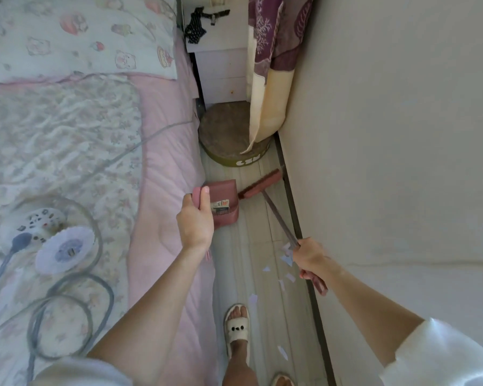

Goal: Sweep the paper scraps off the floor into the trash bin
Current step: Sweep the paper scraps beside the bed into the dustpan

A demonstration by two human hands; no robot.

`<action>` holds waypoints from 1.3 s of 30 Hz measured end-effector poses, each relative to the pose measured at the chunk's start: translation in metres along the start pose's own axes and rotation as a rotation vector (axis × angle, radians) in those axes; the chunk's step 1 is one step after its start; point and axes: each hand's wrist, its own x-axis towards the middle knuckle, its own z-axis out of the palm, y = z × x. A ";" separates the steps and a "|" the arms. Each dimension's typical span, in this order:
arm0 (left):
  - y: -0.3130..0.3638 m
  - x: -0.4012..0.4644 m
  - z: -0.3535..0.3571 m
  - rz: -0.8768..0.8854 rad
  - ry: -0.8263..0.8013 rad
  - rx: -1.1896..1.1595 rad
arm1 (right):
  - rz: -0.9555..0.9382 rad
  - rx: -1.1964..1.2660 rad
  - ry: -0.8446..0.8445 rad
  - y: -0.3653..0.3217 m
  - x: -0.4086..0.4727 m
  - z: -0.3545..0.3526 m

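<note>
My left hand (pixel 195 218) grips the handle of a pink dustpan (pixel 225 203) that stands on the light floor beside the bed. My right hand (pixel 310 259) grips the pink handle of a broom; its pink head (pixel 260 183) rests on the floor just right of the dustpan, near the baseboard. Several small white paper scraps (pixel 286 259) lie scattered on the floor between my right hand and my slippered foot (pixel 237 328), with one more scrap (pixel 282 352) nearer to me. No trash bin is recognisable in view.
A bed with a pink quilt (pixel 162 168) fills the left side, carrying a power strip (pixel 39 224) and coiled cable. A round stool (pixel 229 135) and white nightstand (pixel 221 65) block the aisle's far end. A curtain (pixel 271 79) hangs by the right wall (pixel 388 162).
</note>
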 end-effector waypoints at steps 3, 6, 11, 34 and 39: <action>0.007 0.048 0.014 0.017 0.028 -0.035 | 0.016 0.002 -0.029 -0.036 0.028 0.009; 0.010 0.079 0.027 0.031 0.039 -0.070 | 0.019 -0.050 -0.053 -0.052 0.047 0.022; 0.012 0.114 0.038 0.043 0.059 -0.110 | -0.010 -0.030 -0.132 -0.056 0.054 0.038; 0.017 0.011 0.044 0.014 -0.104 -0.206 | 0.051 -0.201 -0.119 0.072 -0.060 -0.005; 0.006 -0.005 0.036 0.002 -0.154 -0.197 | 0.131 -0.273 0.016 0.072 -0.061 0.002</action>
